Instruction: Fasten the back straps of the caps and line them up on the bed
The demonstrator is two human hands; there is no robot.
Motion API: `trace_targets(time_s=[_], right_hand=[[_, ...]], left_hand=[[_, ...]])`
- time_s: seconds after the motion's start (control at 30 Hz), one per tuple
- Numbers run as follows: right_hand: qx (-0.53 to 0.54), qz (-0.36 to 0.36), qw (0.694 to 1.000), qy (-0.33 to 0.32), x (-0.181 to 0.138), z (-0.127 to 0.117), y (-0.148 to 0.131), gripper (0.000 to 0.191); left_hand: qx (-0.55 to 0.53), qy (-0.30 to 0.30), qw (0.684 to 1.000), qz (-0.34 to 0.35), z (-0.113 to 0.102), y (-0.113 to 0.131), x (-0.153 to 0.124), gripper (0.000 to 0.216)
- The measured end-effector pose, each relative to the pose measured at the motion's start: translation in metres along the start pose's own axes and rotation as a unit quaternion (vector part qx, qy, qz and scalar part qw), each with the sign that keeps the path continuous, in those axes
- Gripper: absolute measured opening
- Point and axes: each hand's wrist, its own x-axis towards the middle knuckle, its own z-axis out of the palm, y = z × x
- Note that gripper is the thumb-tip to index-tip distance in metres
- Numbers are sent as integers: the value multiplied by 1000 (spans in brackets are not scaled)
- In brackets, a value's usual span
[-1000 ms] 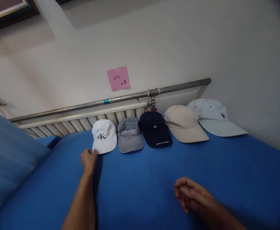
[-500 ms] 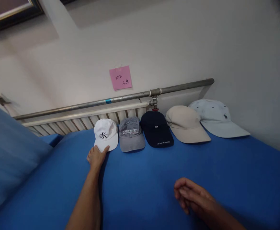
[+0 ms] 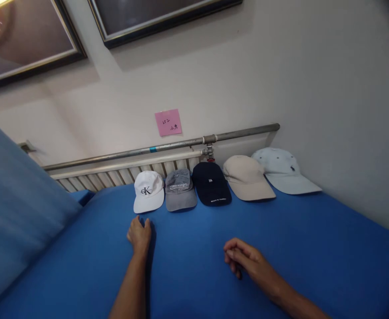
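Observation:
Several caps stand in a row on the blue surface. Furthest left is a white cap (image 3: 148, 190) with black letters; my left hand (image 3: 139, 232) is just in front of its brim, not touching, thumb and fingers apart and holding nothing. Beside it come a grey cap (image 3: 181, 190) with white lettering and a dark navy cap (image 3: 210, 184). A beige cap (image 3: 247, 177) and a pale blue cap (image 3: 280, 170) follow on the right, slightly overlapping. My right hand (image 3: 242, 257) hovers in front of the navy cap, loosely curled with a gap at the thumb and nothing visible inside.
Behind the caps, a white radiator (image 3: 121, 173) and a metal pipe (image 3: 177, 145) run along the wall. A pink note (image 3: 168, 122) is stuck above them. At left hangs a blue curtain (image 3: 17, 212). Framed pictures (image 3: 167, 26) are higher up.
My left hand has let go of the white cap's brim and drawn back toward me. My right hand has shifted left and slightly up. The view has tilted upward, showing more picture frames.

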Motion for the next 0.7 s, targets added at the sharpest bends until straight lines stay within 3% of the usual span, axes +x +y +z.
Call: trace_targets(time_s=[0.17,0.37,0.53,0.7], right_hand=[[-41,-40,998,-5,-7,3,6,21],[-67,-74,995,22,-5,5,15,16],[-67,-52,992,98,32,14,12,15],[-73,-59,988,126,51,18,14,15]], left_hand=[[-38,-31,996,72,5,21,-60,44],[-104,-118,965,209,24,72,-134,40],[-135,-138,959,210,37,107,-144,36],[-171,-166,946,222,36,102,-135,27]])
